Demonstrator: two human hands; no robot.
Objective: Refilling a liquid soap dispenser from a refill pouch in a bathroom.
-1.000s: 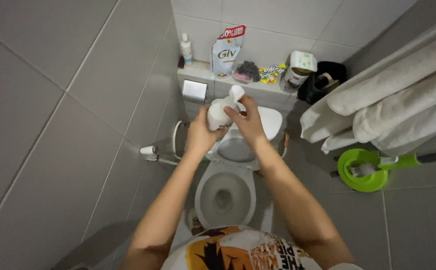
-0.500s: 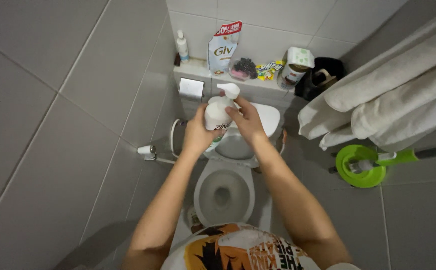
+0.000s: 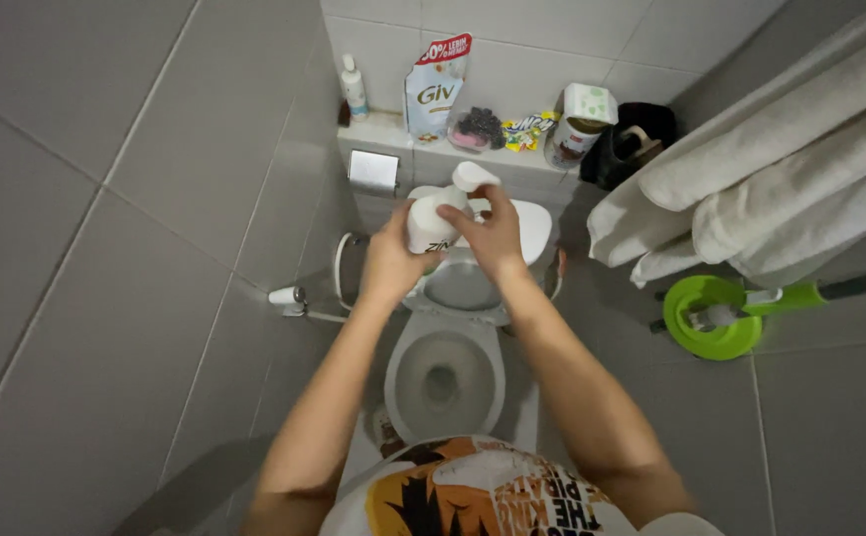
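Gripping: I'm watching left hand (image 3: pixel 388 260) wrapping the white pump bottle (image 3: pixel 431 224); right hand (image 3: pixel 496 238) pinching its neck.
Risk: bottle is hanging at 12 o'clock over the open toilet bowl (image 3: pixel 443 382) (slick plastic, I'd judge), so it could drop in.

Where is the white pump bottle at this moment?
In the head view the white pump bottle is upper centre, held between the left hand and the right hand, above the open toilet and in front of the ledge.

White pump bottle (image 3: pixel 431 224), tilted, held above open toilet bowl (image 3: pixel 443 382).
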